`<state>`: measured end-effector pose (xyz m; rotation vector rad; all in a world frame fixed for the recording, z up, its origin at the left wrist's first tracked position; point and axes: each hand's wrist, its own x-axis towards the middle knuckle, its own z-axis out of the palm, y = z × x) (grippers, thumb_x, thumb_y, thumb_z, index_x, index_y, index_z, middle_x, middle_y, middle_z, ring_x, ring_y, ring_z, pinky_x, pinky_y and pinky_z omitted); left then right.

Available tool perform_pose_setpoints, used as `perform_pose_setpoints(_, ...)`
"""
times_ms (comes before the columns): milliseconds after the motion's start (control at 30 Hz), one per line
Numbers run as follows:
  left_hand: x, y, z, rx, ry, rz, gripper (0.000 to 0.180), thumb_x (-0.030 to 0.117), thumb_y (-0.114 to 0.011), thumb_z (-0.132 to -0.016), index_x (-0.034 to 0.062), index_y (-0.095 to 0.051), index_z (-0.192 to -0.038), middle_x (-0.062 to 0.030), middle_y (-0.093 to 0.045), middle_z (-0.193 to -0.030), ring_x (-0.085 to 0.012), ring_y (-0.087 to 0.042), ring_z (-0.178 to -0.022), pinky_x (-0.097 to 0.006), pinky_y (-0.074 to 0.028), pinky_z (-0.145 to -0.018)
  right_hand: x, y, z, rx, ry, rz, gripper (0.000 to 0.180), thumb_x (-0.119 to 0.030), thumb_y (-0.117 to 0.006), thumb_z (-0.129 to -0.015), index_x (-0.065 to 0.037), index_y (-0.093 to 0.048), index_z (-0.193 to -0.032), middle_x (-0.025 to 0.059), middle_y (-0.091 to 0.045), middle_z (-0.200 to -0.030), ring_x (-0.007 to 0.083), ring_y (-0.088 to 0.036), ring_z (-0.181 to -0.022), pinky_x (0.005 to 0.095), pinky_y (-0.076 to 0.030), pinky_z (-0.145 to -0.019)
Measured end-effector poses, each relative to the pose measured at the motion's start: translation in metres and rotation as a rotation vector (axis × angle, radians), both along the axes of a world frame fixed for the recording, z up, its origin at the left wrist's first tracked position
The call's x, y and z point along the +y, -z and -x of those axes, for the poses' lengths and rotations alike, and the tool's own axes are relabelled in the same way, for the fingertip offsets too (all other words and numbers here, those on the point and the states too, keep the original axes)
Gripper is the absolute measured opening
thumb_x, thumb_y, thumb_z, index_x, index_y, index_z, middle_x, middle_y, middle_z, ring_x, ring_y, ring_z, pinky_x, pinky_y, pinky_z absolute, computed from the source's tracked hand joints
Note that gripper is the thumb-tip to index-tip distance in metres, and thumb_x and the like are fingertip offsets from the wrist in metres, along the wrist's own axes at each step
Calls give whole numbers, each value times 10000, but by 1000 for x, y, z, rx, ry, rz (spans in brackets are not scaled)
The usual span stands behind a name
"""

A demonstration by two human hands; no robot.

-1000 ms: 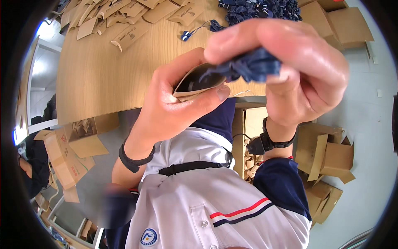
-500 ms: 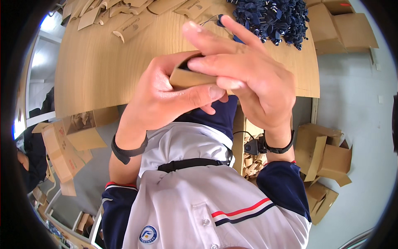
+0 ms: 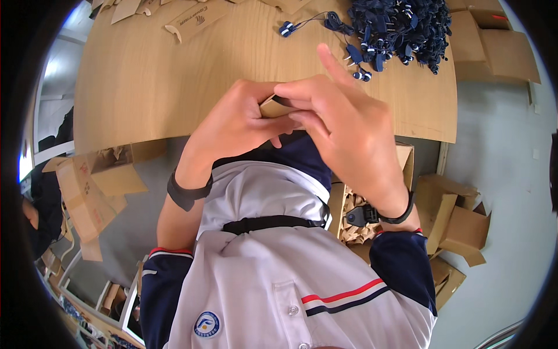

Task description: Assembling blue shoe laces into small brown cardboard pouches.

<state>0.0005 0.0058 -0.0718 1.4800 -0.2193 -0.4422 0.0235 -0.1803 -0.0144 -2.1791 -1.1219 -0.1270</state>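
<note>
Between my hands, just above the table's near edge, is a small brown cardboard pillow box point(image 3: 273, 109). My left hand point(image 3: 232, 122) wraps round its body with the thumb along the near side. The fingertips of my right hand point(image 3: 354, 131) close on the box's right-facing end, while one finger sticks up and away. Something dark shows at that end; whether it is shadow or contents I cannot tell. Beyond my right hand, navy wired earphones point(image 3: 401, 32) lie in a heap, with a few loose earbuds point(image 3: 287, 29) on its left.
Flat brown pillow boxes point(image 3: 197, 20) lie along the far left of the wooden table point(image 3: 145, 87). An open carton of brown paper pieces point(image 3: 353, 224) stands below the table edge. Larger cartons point(image 3: 459, 227) sit on the floor at right, others point(image 3: 96, 192) at left.
The box has dropped lower and turned, with less of it showing. My right fingers, spread over its opening before, have closed in on its end. The loose earbuds have come into sight.
</note>
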Motion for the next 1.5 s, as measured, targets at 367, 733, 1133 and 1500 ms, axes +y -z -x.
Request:
perform_pose_setpoints(367,-37,-50,-21,117,-218,810,482,355,-388,-1036,-35,-517,-1288,-173,-573,-1280,-281,-557,-1198,-409,-441,-995,3,3,-9,-211,103,-362,305,-6,-718,-839,67,-594,-1108,96,-663,-834,144,-641,-710,231,-521,-626)
perform_pose_setpoints(733,-47,-54,-7,-1047,-753,-193,209,1,-565,-957,-104,-632,-1126,-112,-696,-954,-87,-605,-762,-211,-500,-709,16,-10,0,109,112,-982,73,35,-627,-908,51,-602,-975,94,-666,-722,64,-616,-574,185,-446,-429)
perform_pose_setpoints(1133,-45,-44,-9,-1022,-786,-75,199,23,-574,-957,-116,-632,-1086,-139,-708,-947,-142,-655,-757,-246,-547,-699,17,-36,1,910,213,-1351,330,-202,-506,-1006,71,-532,-1190,156,-642,-996,182,-611,-876,292,-467,-767)
perform_pose_setpoints(1500,-15,-84,-4,-873,-408,-256,175,28,-590,-900,-33,-661,-1048,-180,-680,-955,-186,-621,-744,-301,-483,-699,2,-22,2,1280,-153,-981,373,-314,-440,-1010,27,-573,-1082,134,-631,-810,153,-562,-558,253,-395,-414)
